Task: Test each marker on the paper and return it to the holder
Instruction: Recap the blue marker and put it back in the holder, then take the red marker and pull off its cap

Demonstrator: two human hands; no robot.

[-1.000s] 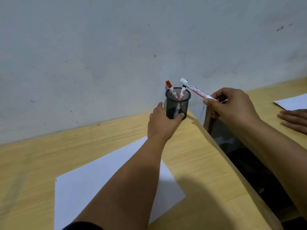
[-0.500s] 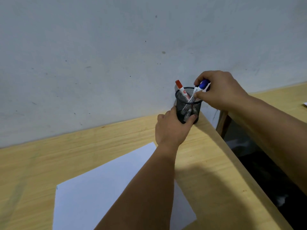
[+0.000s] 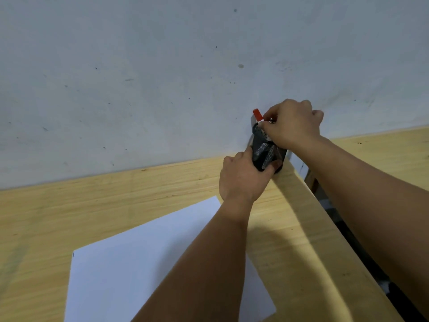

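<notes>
A black mesh holder (image 3: 267,154) stands at the table's far right corner against the wall, with marker barrels showing through the mesh. My left hand (image 3: 241,180) grips its lower side. My right hand (image 3: 292,126) covers the holder's mouth from above. Its thumb and forefinger pinch the white barrel of a red-capped marker (image 3: 257,114) that sticks up at the left of the rim. The blue-capped marker is hidden under that hand. A white sheet of paper (image 3: 139,263) lies on the wooden table (image 3: 92,205) under my left forearm.
A grey wall (image 3: 162,77) rises right behind the holder. The table's right edge runs diagonally beside a dark gap (image 3: 362,252). Past the gap is a second wooden table (image 3: 383,147).
My right hand brought a blue-capped marker over the holder and put it in, then sank onto the mouth and moved its fingertips to the red-capped marker. My left hand kept its hold.
</notes>
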